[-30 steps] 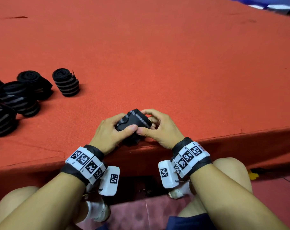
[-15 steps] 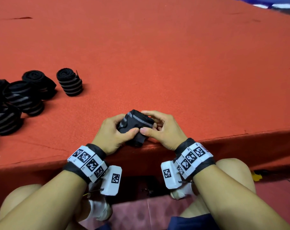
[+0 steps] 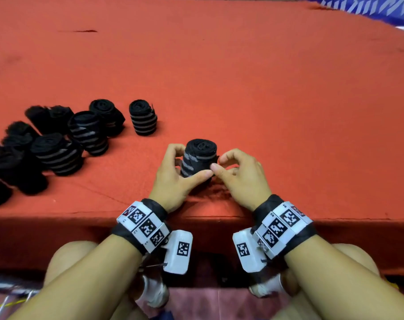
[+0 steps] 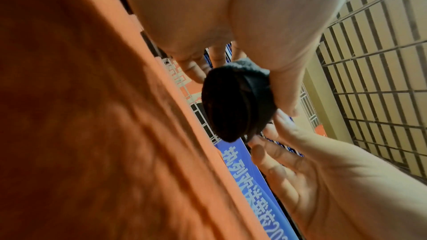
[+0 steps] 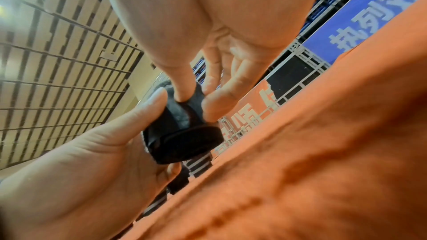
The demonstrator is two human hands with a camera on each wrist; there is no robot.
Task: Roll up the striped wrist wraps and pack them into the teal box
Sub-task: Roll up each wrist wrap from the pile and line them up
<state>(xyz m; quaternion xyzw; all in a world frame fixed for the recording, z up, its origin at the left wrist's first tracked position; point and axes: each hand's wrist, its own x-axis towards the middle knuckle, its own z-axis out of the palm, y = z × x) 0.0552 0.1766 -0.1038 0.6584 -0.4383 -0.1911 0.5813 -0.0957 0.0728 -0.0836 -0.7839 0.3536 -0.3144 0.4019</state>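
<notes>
A rolled black wrist wrap with grey stripes (image 3: 200, 158) is upright between both hands, near the front edge of the red cloth. My left hand (image 3: 188, 163) grips it, fingers curled round the back and thumb across the front. My right hand (image 3: 219, 162) pinches the roll's right side with thumb and forefinger. The right wrist view shows the roll (image 5: 182, 134) from below, a little off the cloth. In the left wrist view the roll (image 4: 238, 103) sits under my left thumb (image 4: 286, 98). The teal box is not in view.
Several finished rolls (image 3: 81, 132) stand and lie in a cluster at the left, the nearest single roll (image 3: 142, 117) just left of my hands. The red cloth (image 3: 265, 88) stretches far ahead and right. The table's front edge (image 3: 208, 218) runs under my wrists.
Both hands have moved forward from the table edge onto the cloth. The roll, held tilted on its side before, now stands upright between them.
</notes>
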